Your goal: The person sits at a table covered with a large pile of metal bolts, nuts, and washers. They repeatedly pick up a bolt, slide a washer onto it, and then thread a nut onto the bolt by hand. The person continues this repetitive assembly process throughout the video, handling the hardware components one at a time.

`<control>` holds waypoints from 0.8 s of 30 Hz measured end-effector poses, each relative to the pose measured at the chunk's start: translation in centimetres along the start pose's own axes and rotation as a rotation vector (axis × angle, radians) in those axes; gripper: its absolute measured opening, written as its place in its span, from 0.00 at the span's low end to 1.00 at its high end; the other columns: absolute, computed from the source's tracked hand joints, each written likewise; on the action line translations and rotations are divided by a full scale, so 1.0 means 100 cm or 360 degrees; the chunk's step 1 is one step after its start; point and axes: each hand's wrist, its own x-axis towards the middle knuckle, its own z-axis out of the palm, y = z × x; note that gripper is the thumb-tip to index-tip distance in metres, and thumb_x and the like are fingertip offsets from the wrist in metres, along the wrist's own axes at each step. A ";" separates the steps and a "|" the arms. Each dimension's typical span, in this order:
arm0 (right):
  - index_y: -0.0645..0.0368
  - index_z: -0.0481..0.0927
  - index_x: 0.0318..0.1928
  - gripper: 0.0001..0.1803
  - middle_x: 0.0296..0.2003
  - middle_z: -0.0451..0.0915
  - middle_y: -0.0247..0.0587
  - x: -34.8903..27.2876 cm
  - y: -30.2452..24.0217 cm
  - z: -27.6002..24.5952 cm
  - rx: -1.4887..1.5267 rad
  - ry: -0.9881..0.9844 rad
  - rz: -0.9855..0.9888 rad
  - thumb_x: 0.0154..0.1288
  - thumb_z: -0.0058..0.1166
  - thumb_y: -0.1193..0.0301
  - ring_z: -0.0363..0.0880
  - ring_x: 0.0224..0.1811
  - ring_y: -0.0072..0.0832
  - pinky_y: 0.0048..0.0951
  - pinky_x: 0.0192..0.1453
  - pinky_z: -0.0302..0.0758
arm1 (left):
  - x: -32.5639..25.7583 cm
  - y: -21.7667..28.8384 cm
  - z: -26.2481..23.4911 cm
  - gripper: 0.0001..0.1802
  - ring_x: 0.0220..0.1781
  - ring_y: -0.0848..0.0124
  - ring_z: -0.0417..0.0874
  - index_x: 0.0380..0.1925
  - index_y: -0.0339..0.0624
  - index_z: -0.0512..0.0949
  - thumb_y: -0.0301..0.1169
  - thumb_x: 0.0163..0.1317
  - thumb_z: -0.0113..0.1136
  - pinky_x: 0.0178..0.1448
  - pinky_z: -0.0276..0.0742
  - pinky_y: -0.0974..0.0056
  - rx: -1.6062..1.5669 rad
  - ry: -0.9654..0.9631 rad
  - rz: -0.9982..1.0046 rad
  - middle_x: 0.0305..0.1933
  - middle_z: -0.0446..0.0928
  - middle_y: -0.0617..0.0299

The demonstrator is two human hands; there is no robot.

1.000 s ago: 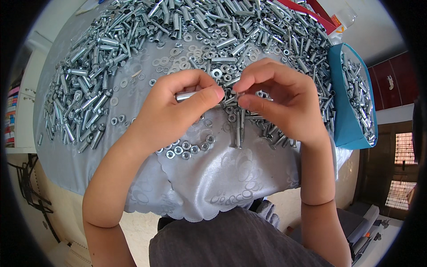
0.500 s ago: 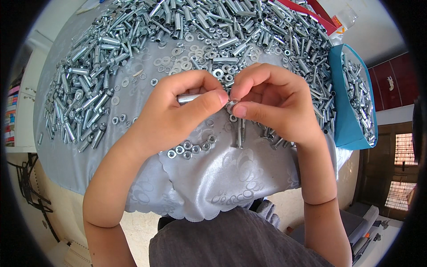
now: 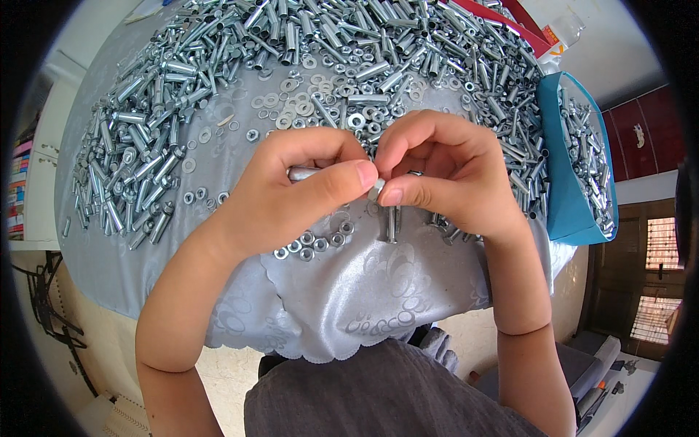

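Observation:
My left hand (image 3: 280,191) is closed around a shiny metal sleeve anchor (image 3: 301,173), whose rounded end shows behind the thumb. My right hand (image 3: 455,178) pinches a hex nut (image 3: 376,191) between thumb and forefinger, right at my left thumb tip. Fingers hide whether the nut sits on the anchor's thread. A small shiny piece (image 3: 415,172) shows inside my curled right fingers, too little of it to name. Below my hands lie several loose nuts (image 3: 307,239) and a few long bolts (image 3: 392,227) on the grey tablecloth (image 3: 349,291).
Heaps of metal sleeves and bolts (image 3: 138,138) curve around the table's left, far and right sides. Flat washers (image 3: 287,109) lie scattered beyond my hands. At the right edge stands a blue container (image 3: 575,197) filled with bolts; a red tray (image 3: 520,25) is behind it.
Both hands have shifted slightly, and the right has dropped a little. The nut is tilted more upright between the fingertips, and less of the sleeve anchor shows.

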 end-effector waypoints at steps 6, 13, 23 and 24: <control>0.64 0.76 0.34 0.09 0.31 0.78 0.34 -0.003 -0.003 0.003 -0.0002 -0.0047 0.0100 0.51 0.62 0.81 0.78 0.36 0.20 0.22 0.42 0.75 | 0.000 0.000 0.001 0.12 0.24 0.84 0.66 0.21 0.37 0.76 0.35 0.56 0.58 0.28 0.61 0.75 0.0062 -0.0025 0.0005 0.20 0.70 0.71; 0.63 0.77 0.31 0.09 0.29 0.79 0.35 -0.004 -0.002 0.004 -0.0296 -0.0153 -0.0054 0.51 0.64 0.77 0.78 0.33 0.19 0.19 0.37 0.75 | -0.002 0.004 0.004 0.13 0.23 0.84 0.67 0.17 0.37 0.75 0.33 0.55 0.60 0.27 0.62 0.76 0.0148 -0.0076 -0.0074 0.18 0.71 0.70; 0.63 0.77 0.32 0.10 0.28 0.78 0.35 -0.005 -0.004 0.004 -0.0476 -0.0147 -0.0166 0.51 0.64 0.74 0.78 0.30 0.20 0.21 0.33 0.75 | -0.004 0.000 0.013 0.15 0.22 0.85 0.67 0.15 0.38 0.74 0.35 0.55 0.60 0.25 0.61 0.76 0.0102 0.0101 0.0005 0.16 0.70 0.70; 0.63 0.77 0.32 0.10 0.28 0.78 0.36 -0.005 -0.004 0.005 -0.0516 -0.0124 -0.0198 0.51 0.64 0.74 0.78 0.30 0.20 0.21 0.33 0.75 | -0.004 0.000 0.013 0.15 0.22 0.85 0.67 0.15 0.39 0.74 0.35 0.56 0.61 0.25 0.60 0.76 0.0113 0.0116 0.0007 0.16 0.70 0.71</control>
